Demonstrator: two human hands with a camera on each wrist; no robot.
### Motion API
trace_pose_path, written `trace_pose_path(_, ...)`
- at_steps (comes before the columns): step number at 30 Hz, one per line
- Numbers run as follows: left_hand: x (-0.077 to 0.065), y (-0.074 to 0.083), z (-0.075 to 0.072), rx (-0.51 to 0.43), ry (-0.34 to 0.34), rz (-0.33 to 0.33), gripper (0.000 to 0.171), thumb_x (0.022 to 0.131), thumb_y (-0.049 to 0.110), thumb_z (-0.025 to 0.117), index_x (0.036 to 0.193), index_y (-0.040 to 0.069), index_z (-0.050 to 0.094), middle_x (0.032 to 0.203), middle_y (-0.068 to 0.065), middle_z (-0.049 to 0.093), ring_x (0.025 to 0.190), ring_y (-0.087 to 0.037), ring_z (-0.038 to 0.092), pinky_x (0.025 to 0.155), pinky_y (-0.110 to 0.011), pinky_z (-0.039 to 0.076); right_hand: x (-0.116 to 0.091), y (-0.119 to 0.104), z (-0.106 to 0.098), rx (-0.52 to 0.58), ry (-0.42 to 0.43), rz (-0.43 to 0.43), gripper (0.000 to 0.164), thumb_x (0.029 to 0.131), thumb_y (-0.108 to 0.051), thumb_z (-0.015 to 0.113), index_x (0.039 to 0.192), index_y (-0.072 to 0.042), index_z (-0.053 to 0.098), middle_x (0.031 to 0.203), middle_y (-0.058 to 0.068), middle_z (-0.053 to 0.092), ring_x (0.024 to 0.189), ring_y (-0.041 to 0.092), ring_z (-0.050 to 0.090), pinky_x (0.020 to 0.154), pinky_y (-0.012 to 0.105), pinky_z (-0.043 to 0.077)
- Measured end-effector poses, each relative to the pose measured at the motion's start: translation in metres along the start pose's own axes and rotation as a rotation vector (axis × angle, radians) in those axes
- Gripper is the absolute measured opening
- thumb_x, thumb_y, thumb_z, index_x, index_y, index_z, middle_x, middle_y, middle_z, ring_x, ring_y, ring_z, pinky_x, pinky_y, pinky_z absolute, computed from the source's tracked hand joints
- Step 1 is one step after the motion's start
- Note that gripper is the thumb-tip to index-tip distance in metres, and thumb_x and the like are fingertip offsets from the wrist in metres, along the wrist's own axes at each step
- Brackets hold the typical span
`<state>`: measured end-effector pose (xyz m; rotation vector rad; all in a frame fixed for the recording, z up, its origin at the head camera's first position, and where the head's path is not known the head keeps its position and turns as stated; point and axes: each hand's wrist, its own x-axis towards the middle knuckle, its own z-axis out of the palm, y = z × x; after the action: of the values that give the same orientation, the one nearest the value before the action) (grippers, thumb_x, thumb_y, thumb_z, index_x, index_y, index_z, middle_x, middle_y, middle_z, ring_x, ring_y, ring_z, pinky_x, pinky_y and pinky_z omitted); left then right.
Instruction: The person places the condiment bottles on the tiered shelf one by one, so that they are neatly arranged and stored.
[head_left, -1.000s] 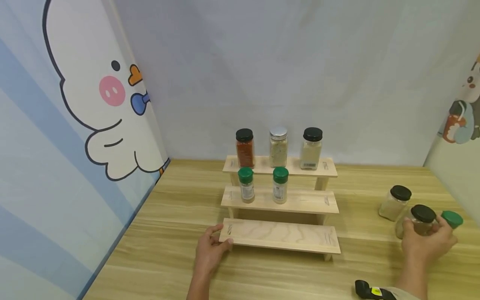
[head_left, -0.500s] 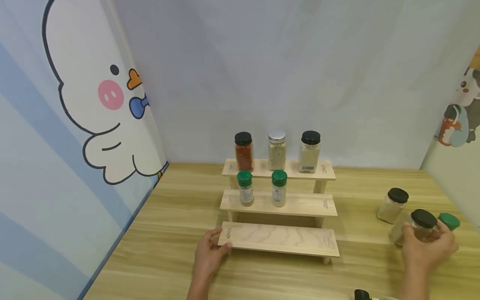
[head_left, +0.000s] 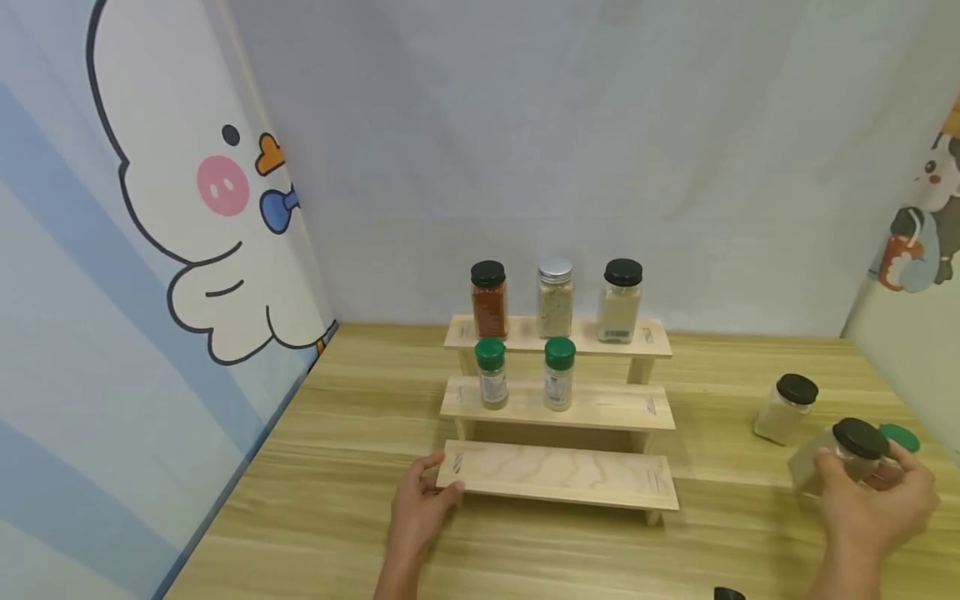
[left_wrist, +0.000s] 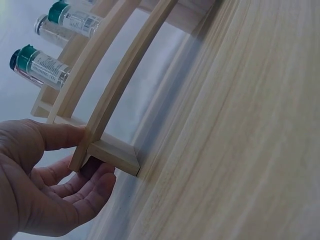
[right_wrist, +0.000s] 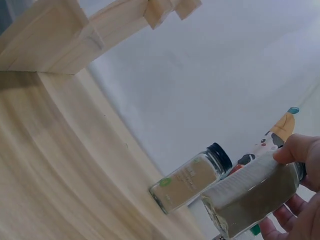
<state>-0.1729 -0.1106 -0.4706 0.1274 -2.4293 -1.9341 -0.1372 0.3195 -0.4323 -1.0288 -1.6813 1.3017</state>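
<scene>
Well right of the rack (head_left: 558, 472), the right hand (head_left: 877, 507) grips a near-upright jar (head_left: 813, 461); the left hand (head_left: 422, 507) pinches the rack's left end.

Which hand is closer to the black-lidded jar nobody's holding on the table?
The right hand: it grips another black-lidded jar in front and to the right of the standing jar. The left hand is far to its left, holding one end of the bottom shelf.

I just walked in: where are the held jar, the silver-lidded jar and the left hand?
Held jar (right_wrist: 256, 197), right wrist view: side wall.
Silver-lidded jar (head_left: 556, 312), head view: middle of body.
Left hand (head_left: 418, 508), head view: its back.
</scene>
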Motion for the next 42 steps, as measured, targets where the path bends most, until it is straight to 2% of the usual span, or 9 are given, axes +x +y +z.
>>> trace_pose_path(4, 0.0, 0.001, 0.002, 0.021, 0.009, -0.005, 0.054, 0.08, 0.003, 0.07, 0.128, -0.005, 0.047, 0.082, -0.012, 0.063, 0.076, -0.023, 0.061, 0.064, -0.033, 0.048, -0.003, -0.008, -0.003, -0.009, -0.023, -0.006, 0.059, 0.08, -0.015, 0.069, 0.133, -0.016, 0.045, 0.095, -0.019, 0.037, 0.082, -0.007, 0.034, 0.08, 0.021, 0.03)
trace_pose_path(9, 0.001, 0.001, 0.003, 0.022, 0.007, -0.008, 0.053, 0.08, 0.003, 0.069, 0.128, -0.005, 0.047, 0.082, -0.013, 0.063, 0.075, -0.023, 0.061, 0.063, -0.033, 0.048, -0.008, -0.016, -0.003, -0.02, -0.058, -0.038, 0.06, 0.08, -0.012, 0.069, 0.134, -0.012, 0.044, 0.099, -0.018, 0.036, 0.085, -0.005, 0.036, 0.075, 0.017, 0.033)
trace_pose_path(16, 0.002, 0.002, 0.003, 0.048, 0.022, 0.0, 0.054, 0.08, 0.005, 0.07, 0.128, -0.004, 0.048, 0.081, -0.011, 0.062, 0.076, -0.022, 0.06, 0.062, -0.033, 0.047, -0.016, -0.029, -0.001, -0.002, -0.132, -0.033, 0.063, 0.08, -0.011, 0.071, 0.135, -0.011, 0.042, 0.102, -0.015, 0.037, 0.087, -0.004, 0.039, 0.079, 0.017, 0.035)
trace_pose_path(21, 0.002, 0.002, 0.002, 0.06, 0.025, -0.004, 0.054, 0.08, 0.006, 0.071, 0.128, -0.003, 0.048, 0.079, -0.01, 0.06, 0.074, -0.021, 0.06, 0.061, -0.033, 0.046, -0.02, -0.036, 0.004, 0.013, -0.155, -0.077, 0.062, 0.079, -0.008, 0.072, 0.134, -0.008, 0.043, 0.099, -0.011, 0.04, 0.084, -0.003, 0.043, 0.07, 0.007, 0.039)
trace_pose_path(30, 0.002, 0.001, 0.001, 0.057, 0.01, -0.005, 0.055, 0.08, 0.006, 0.071, 0.128, -0.004, 0.047, 0.079, -0.01, 0.059, 0.074, -0.02, 0.059, 0.061, -0.033, 0.046, -0.028, -0.044, 0.011, 0.089, -0.179, -0.118, 0.057, 0.075, -0.004, 0.073, 0.127, -0.008, 0.05, 0.095, -0.007, 0.045, 0.081, 0.001, 0.047, 0.061, 0.005, 0.042)
trace_pose_path(42, 0.001, 0.0, 0.002, 0.035, 0.009, 0.002, 0.055, 0.079, 0.002, 0.07, 0.128, -0.005, 0.046, 0.077, -0.01, 0.061, 0.072, -0.02, 0.059, 0.06, -0.032, 0.046, -0.045, -0.048, 0.025, 0.114, -0.208, -0.295, 0.055, 0.074, 0.003, 0.072, 0.126, 0.0, 0.051, 0.093, -0.009, 0.046, 0.08, 0.003, 0.048, 0.063, 0.006, 0.042)
